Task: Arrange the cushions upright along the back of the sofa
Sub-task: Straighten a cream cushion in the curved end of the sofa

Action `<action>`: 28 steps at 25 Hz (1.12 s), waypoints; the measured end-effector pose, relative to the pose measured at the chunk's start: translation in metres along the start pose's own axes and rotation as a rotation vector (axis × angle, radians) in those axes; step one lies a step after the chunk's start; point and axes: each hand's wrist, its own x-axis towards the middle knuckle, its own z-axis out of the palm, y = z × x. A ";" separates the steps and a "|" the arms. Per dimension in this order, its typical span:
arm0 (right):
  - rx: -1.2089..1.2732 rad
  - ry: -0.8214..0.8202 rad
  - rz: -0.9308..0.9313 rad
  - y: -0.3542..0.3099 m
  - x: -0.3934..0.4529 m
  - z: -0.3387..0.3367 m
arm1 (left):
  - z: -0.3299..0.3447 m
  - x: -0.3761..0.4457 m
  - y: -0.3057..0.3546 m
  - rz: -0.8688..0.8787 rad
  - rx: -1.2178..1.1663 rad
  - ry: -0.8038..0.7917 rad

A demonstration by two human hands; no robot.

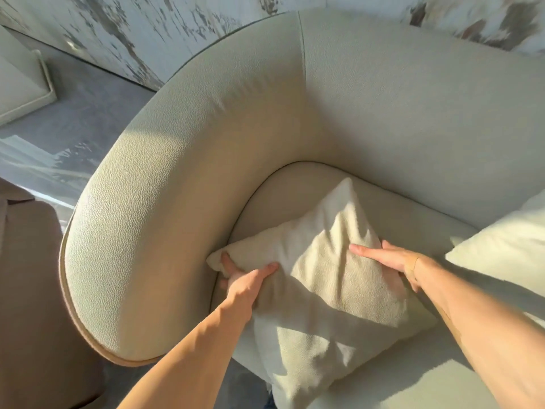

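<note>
A cream square cushion [321,278] lies tilted on the seat of the curved cream sofa [177,178], one corner pointing toward the backrest. My left hand [247,280] grips the cushion's left corner near the rounded armrest. My right hand [392,259] holds its right edge, fingers laid over the top face. A second pale cushion [507,249] rests at the right edge of the view, partly cut off, leaning against the backrest.
The sofa's thick backrest [413,107] curves round from the left arm to the right. Grey carpet [73,122] and a marbled wall [141,33] lie behind. A brown upholstered piece [32,290] stands at the lower left; a pale furniture edge [23,84] sits far left.
</note>
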 end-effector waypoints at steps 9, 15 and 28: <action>0.446 0.126 -0.057 0.059 -0.046 -0.029 | 0.047 -0.033 0.074 0.450 0.170 -0.074; 0.553 0.191 -0.204 0.050 -0.078 -0.074 | 0.057 -0.059 0.124 0.667 0.095 -0.107; 0.672 0.435 -0.342 -0.021 -0.079 -0.111 | 0.064 -0.052 0.261 0.907 0.237 -0.178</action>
